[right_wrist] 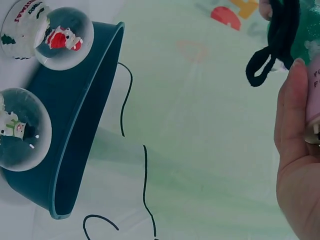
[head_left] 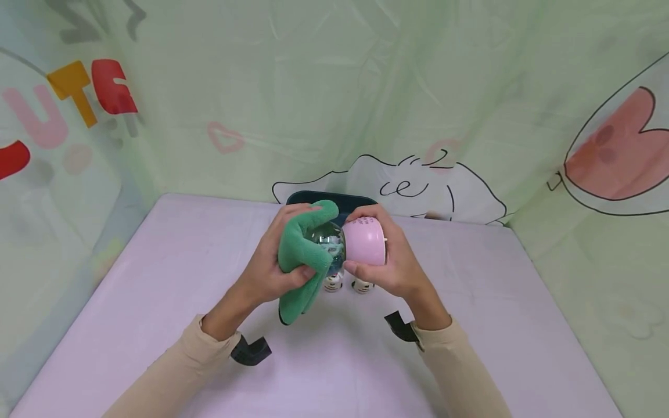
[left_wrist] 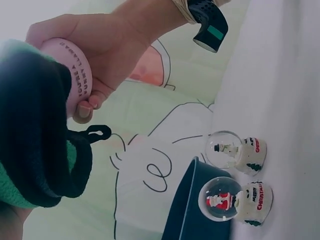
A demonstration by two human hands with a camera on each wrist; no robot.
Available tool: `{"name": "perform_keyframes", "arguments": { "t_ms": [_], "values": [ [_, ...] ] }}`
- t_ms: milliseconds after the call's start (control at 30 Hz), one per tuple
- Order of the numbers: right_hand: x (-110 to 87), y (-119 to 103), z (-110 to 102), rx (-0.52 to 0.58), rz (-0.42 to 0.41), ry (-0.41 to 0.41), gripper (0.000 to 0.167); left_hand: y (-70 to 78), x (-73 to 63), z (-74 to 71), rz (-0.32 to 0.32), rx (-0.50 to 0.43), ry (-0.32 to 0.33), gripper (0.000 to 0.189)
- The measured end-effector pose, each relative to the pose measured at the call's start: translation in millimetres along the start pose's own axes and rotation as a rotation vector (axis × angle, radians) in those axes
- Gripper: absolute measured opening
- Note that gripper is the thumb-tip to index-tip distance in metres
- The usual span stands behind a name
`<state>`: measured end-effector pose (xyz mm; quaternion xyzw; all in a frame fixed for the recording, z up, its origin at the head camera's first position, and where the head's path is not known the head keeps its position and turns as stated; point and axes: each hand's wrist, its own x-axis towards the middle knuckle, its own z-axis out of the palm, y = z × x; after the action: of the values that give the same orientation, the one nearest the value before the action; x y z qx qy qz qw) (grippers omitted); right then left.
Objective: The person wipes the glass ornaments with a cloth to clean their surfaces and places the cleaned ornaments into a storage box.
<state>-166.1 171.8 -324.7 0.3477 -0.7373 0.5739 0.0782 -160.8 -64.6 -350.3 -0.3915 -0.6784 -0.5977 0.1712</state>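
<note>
A snow globe with a pink base (head_left: 364, 242) and a clear glass dome (head_left: 330, 242) lies sideways in the air between the hands. Around the pink base, which carries dark lettering, curl the fingers of my right hand (head_left: 398, 258). My left hand (head_left: 266, 267) grips a folded green cloth (head_left: 299, 247) with a dark edge and wraps it over the dome, hiding its far end. In the left wrist view a dark loop (left_wrist: 99, 132) hangs from the cloth. Below the hands, two small snow globes stand upright: one with a red-clad figure (left_wrist: 220, 200), one with a snowman (left_wrist: 227, 149).
Behind the small globes sits a dark teal tub (right_wrist: 65, 110), partly hidden by the hands in the head view. A pale pinkish cloth covers the table (head_left: 460, 348). Printed pale green curtains (head_left: 324, 104) enclose the back and sides.
</note>
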Motion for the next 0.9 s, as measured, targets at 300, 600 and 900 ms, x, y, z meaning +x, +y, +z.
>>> {"name": "perform_keyframes", "arguments": {
  "t_ms": [300,600,900],
  "values": [
    [0.2,-8.6,0.1,0.052,0.147,-0.040,0.052,1.3,0.4,0.6,0.055,-0.019,0.001,0.082],
    [0.5,-8.5,-4.8,0.052,0.179,-0.200,0.070,-0.8,-4.2,-1.0,-0.074,-0.067,-0.007,0.073],
    [2.2,-6.3,-7.1,-0.013,0.017,-0.275,0.101,0.0,-2.0,-13.2,-0.166,-0.182,-0.016,0.082]
  ]
}}
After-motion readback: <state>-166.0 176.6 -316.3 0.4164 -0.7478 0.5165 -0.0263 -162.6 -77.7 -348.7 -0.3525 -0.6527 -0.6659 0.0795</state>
